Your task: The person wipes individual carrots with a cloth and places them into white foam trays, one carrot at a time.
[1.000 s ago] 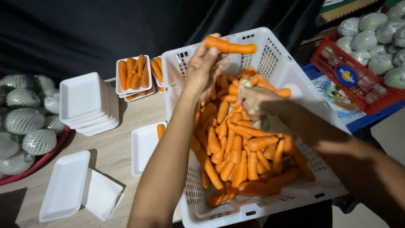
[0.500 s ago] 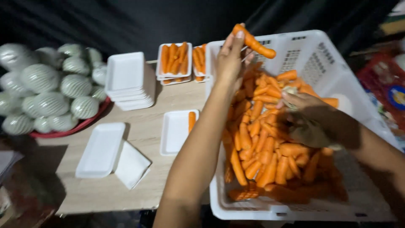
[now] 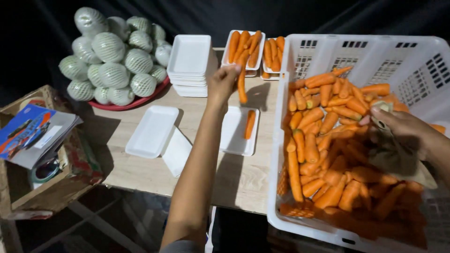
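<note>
Dangling orange carrot, tapered, from left hand

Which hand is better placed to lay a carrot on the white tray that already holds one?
Left. The left hand holds a carrot just above that tray; the right hand is over the crate, holding a cloth.

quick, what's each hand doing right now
Left hand: closed on a carrot, above the white tray.
Right hand: over the crate, holding a brownish cloth.
</note>
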